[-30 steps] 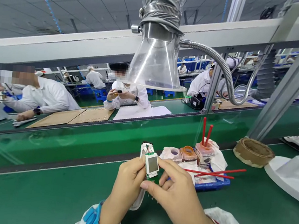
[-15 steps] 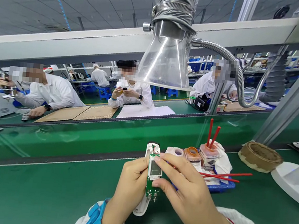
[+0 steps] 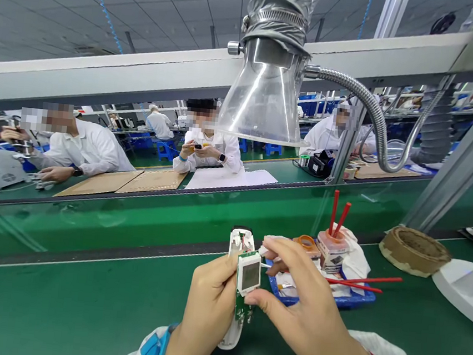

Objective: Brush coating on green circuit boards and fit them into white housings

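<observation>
My left hand grips a green circuit board from the left, with a small square display in a white frame mounted on it. My right hand pinches the board's right side between thumb and fingers, and its palm hides part of a blue tray. A long white plastic housing lies behind the board, its top end and lower tip showing past my fingers. A thin white sliver shows near my right fingertips, too small to name.
Red sticks stand in a pink pot beside an orange-ringed container and white cloth. A brown tape roll and white fan base sit right. Behind a glass partition, co-workers sit under a fume hood.
The board and display have tilted, with the display turned more toward me. My right hand has shifted down and right, now covering more of the tray. The whole view has drifted slightly.
</observation>
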Demonstrator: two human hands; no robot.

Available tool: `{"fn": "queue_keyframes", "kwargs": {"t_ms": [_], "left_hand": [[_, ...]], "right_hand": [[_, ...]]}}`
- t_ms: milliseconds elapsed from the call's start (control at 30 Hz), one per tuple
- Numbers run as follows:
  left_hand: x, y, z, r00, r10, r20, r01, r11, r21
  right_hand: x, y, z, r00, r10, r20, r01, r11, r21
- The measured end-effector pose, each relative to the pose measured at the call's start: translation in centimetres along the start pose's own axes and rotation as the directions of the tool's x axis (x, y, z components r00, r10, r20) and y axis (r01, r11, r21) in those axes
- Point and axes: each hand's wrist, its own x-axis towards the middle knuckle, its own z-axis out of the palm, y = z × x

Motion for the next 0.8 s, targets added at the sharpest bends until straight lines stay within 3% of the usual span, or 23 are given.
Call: {"fn": "queue_keyframes", "kwargs": {"t_ms": [67,300,533,667,800], "left_hand": [[-0.13,0.14,-0.05,1.0,-0.015,0.017,0.016,0.999,-0.047],[-0.06,-0.04,0.15,0.999,0.001,0.045,0.003,0.996,-0.084],[-0.12,0.3,0.25,1.0,0.007,0.028,-0.006,0.999,-0.036],[-0.34,0.18,0.38,0.998,-0.053,0.032,0.055,0.998,-0.037],[-1.0,-0.29,0.67,0.987,-0.156,0.044,0.161,0.973,-0.164]], "right_hand": [[0.19,-0.14,-0.24,1.0,0.022,0.012,-0.022,0.999,0.027],[0.16,-0.75,-0.54,0.983,-0.182,-0.016,0.181,0.981,-0.076],[0.25,-0.5,-0.75,0.96,-0.269,0.08,0.278,0.95,-0.142],[0.23,-0.31,-0.75,0.951,-0.298,0.082,0.308,0.935,-0.178],[0.01,-0.06,-0.48,0.968,-0.251,0.006,0.248,0.951,-0.183]]}}
